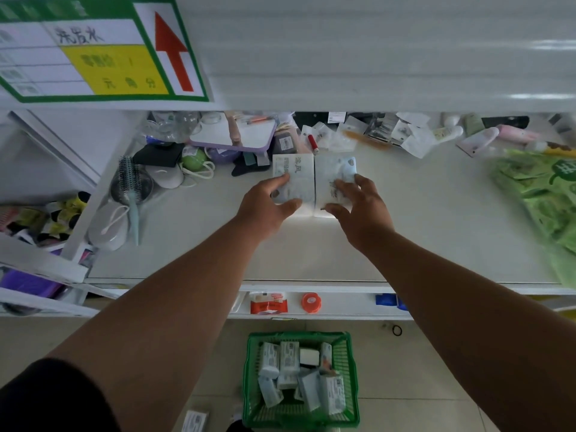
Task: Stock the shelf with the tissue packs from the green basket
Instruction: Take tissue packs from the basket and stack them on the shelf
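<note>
Several tissue packs (288,363) still sit jumbled in the green basket (300,416) down on the floor, labels too small to read. Up on the white shelf (187,244), two more packs stand side by side touching: left hand (268,204) grips the left pack (294,179), printed 清风, while right hand (358,210) curls round the right pack (335,176). Farther up, a green-bordered sign (103,54) shows a red arrow, with its writing blurry.
</note>
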